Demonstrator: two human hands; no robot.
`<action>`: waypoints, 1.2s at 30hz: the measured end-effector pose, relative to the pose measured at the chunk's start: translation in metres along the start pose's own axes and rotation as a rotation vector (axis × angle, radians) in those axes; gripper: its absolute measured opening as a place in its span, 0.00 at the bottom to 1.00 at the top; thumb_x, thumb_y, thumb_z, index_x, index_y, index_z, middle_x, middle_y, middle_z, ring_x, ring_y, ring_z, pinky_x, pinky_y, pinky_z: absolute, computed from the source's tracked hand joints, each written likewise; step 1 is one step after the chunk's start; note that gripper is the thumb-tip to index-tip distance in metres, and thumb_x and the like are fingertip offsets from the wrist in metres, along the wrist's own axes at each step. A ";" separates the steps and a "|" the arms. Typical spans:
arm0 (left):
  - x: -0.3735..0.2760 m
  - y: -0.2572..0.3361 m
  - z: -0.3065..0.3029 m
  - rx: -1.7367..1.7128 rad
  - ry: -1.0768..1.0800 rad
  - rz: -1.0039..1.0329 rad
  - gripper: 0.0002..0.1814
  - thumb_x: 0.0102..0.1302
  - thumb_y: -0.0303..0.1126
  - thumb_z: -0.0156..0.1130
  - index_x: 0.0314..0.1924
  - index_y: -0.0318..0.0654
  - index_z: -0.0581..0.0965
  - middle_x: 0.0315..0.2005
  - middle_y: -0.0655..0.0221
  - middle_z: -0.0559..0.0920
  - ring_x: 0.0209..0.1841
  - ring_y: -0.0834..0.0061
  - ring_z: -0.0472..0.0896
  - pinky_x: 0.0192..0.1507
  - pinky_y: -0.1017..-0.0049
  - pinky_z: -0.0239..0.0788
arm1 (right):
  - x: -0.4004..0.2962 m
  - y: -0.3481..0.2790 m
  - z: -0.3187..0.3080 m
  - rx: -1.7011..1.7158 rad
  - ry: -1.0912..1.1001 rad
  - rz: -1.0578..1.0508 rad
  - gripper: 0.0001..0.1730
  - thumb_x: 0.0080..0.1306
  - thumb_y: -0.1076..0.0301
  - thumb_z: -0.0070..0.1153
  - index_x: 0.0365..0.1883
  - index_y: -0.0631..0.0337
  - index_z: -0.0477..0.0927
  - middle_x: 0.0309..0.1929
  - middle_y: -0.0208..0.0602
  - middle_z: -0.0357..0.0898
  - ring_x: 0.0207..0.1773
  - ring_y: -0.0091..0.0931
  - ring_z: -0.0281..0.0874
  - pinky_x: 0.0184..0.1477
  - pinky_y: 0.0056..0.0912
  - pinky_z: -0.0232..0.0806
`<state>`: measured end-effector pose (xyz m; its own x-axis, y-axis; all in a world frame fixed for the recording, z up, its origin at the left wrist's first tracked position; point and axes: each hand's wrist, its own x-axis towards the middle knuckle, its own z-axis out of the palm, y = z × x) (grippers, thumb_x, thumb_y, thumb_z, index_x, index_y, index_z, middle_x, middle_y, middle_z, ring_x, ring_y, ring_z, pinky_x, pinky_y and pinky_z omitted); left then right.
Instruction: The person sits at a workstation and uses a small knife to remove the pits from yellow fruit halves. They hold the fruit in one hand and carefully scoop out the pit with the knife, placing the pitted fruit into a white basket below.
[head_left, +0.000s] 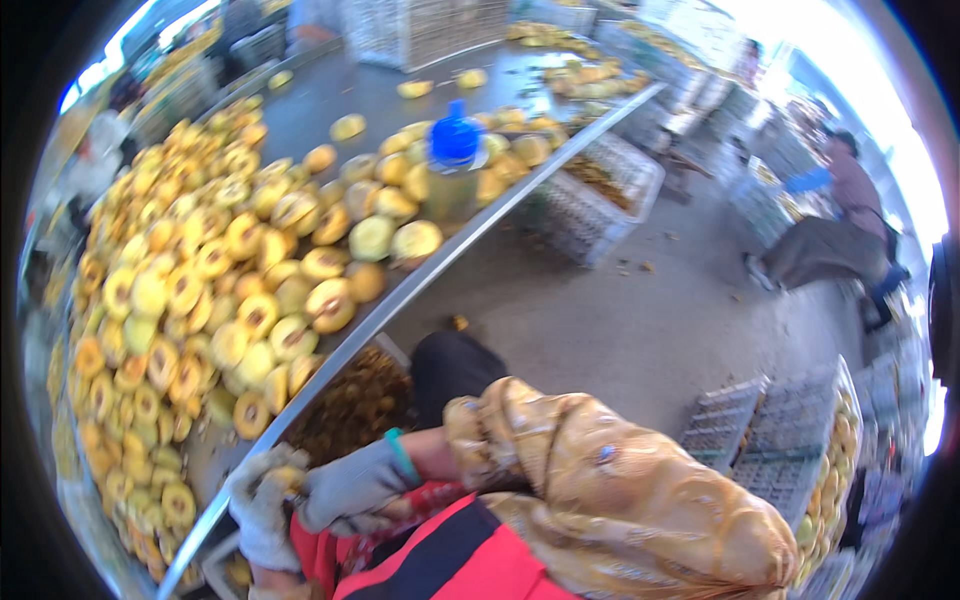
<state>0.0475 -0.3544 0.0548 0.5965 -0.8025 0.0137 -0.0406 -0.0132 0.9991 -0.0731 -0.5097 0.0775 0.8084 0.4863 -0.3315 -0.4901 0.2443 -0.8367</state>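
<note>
At the metal edge of the table, my left hand (262, 506) in a pale, soiled work glove has its fingers curled around a small yellow fruit piece (287, 480). My right hand (356, 484), in a grey glove with a green cuff, comes in from the right and meets the left hand at the fruit. Its fingers are partly hidden and blurred, so what it grips cannot be told. A large heap of halved yellow stone fruit (259, 315), apparently peaches, covers the tabletop beyond my hands. Some halves still show their pits.
A clear bottle with a blue cap (455, 146) stands by the table's metal rim (420, 285). Below lie a container of brown scraps (360, 397) and a white plastic crate (592, 202). Fruit-filled crates (795, 442) stand at right. A person (847, 217) works beside crates farther off.
</note>
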 end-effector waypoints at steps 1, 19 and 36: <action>0.005 -0.001 -0.009 0.133 -0.131 0.037 0.12 0.59 0.31 0.61 0.39 0.29 0.79 0.31 0.59 0.82 0.30 0.73 0.80 0.33 0.75 0.72 | 0.014 0.006 -0.001 -0.076 -0.046 -0.041 0.15 0.61 0.61 0.47 0.22 0.64 0.72 0.13 0.37 0.70 0.08 0.25 0.65 0.08 0.27 0.56; -0.035 0.024 -0.106 0.775 0.560 -0.213 0.28 0.59 0.41 0.67 0.56 0.34 0.73 0.48 0.55 0.80 0.50 0.68 0.79 0.53 0.73 0.69 | 0.017 0.014 -0.021 -0.941 0.301 -0.083 0.21 0.65 0.54 0.50 0.41 0.67 0.73 0.34 0.57 0.79 0.41 0.50 0.77 0.44 0.45 0.69; 0.037 -0.018 -0.021 -0.353 0.525 -0.073 0.23 0.56 0.22 0.65 0.53 0.36 0.73 0.41 0.63 0.80 0.42 0.68 0.80 0.45 0.70 0.76 | 0.005 0.005 -0.013 -0.121 0.329 -0.064 0.14 0.67 0.57 0.49 0.37 0.60 0.72 0.20 0.29 0.69 0.15 0.17 0.65 0.17 0.20 0.61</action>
<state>0.0873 -0.3710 0.0384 0.9047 -0.4066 -0.1269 0.2286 0.2123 0.9501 -0.0672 -0.5167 0.0663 0.9076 0.1726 -0.3827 -0.4087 0.1550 -0.8994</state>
